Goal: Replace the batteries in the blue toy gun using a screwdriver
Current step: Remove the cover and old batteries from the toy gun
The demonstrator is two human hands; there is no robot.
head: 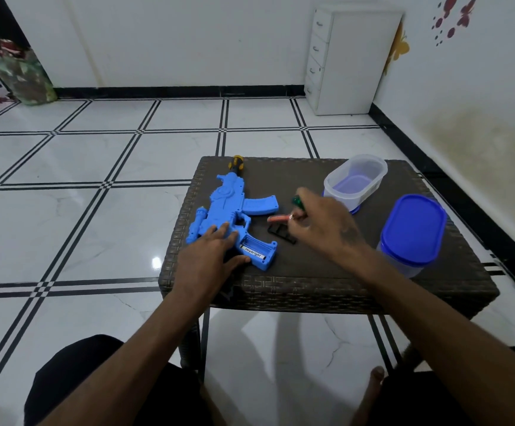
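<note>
The blue toy gun (231, 210) lies flat on the dark wicker table (327, 272), grip toward me. Its battery compartment (254, 250) is open and holds one white-labelled battery. My left hand (210, 256) rests flat on the gun's body beside the grip, fingers straight. My right hand (317, 222) pinches a red battery (277, 218) by its end; a green object (297, 200) shows just behind the fingers. The black compartment cover (281, 233) lies on the table under that hand. A yellow-and-black screwdriver (237, 164) lies at the table's far edge, behind the gun.
An open clear plastic tub (356, 181) stands at the table's back right. A second tub with a blue lid (411, 233) stands nearer me on the right. Tiled floor surrounds the table; a white drawer unit (348, 61) stands by the far wall.
</note>
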